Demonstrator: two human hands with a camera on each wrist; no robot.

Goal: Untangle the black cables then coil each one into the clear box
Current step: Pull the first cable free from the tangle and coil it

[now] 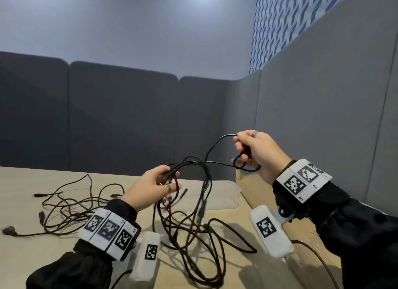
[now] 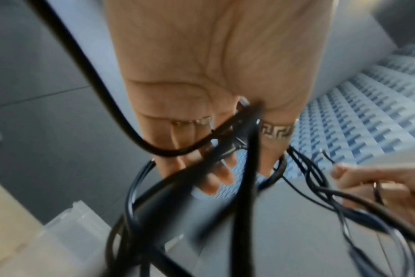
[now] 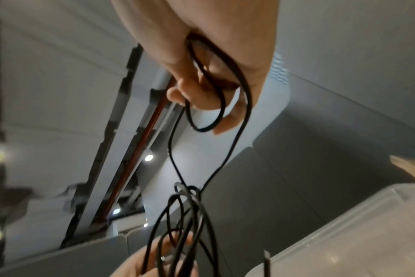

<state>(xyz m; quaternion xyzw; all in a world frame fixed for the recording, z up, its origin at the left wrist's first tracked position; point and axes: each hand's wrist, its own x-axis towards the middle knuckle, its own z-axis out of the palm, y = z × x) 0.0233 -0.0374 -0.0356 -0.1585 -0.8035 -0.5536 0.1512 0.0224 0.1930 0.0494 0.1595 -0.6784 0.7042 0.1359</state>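
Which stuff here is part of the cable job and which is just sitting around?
Job:
- tangled black cables gripped by left hand
- cable loop in right hand
- loose cables on table
- clear box

Sitting around:
- grey partition panels
- patterned blue wall

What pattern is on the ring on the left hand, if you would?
A Greek-key meander on the ring, clearest in the left wrist view.

Thin black cables point(image 1: 193, 219), still knotted, hang in raised loops above the table, others sprawling flat leftward; the clear box point(image 1: 224, 194) lies behind them.
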